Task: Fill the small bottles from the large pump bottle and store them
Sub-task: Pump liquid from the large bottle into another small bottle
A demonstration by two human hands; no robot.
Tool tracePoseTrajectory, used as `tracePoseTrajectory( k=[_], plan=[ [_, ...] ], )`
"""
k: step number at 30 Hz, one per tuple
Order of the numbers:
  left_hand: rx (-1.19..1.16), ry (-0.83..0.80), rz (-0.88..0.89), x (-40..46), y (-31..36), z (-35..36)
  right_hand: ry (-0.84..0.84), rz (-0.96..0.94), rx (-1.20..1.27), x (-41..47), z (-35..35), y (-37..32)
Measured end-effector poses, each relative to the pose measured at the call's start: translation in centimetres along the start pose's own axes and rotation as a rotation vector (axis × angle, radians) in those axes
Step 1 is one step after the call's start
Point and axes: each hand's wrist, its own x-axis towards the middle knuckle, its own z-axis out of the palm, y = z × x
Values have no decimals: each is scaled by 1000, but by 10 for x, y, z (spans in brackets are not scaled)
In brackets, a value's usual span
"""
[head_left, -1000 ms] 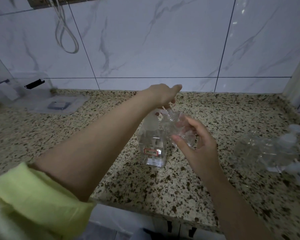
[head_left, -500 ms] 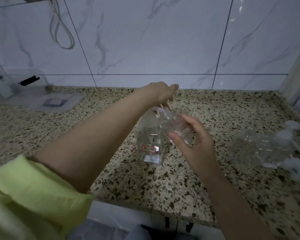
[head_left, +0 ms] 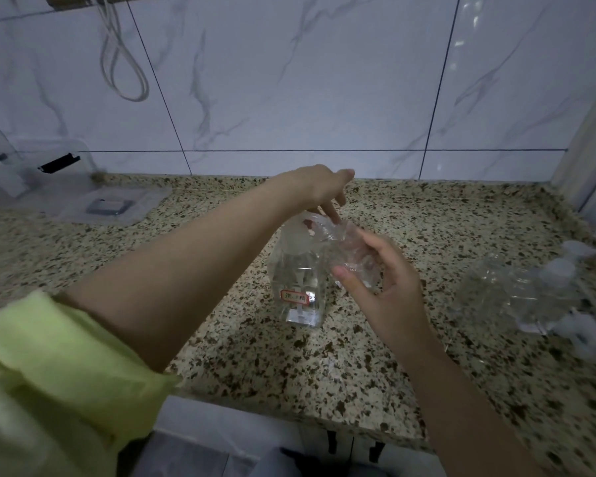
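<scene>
— Head view: left hand [head_left: 319, 187] pressing pump bottle [head_left: 298, 270] mid-desk, fingers straight; right hand [head_left: 382, 284] gripping small bottle [head_left: 353, 256] at spout.

— Could spill if mouth drifts off spout.

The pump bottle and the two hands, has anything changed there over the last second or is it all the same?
Hardly anything. The left hand still presses down on the pump head of the large pump bottle, and the right hand still holds the small bottle tilted at the spout. No grip was taken or released. The other small bottles lie where they were on the counter; only the camera shifted slightly.
</scene>
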Motion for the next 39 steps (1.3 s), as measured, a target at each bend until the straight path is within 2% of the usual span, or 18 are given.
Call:
tracePoseTrajectory(
  k=[10, 19, 39],
  plan=[
    [-105, -2, -7, 3, -5, 0, 26, -23, -47, 1, 1, 2],
    [-86, -64, -1, 2, -3, -1, 28, 7, -25, 0, 0, -1],
    [-64, -31, -8, 1, -2, -1, 19, 4, -10, 1, -1, 0]
  ],
)
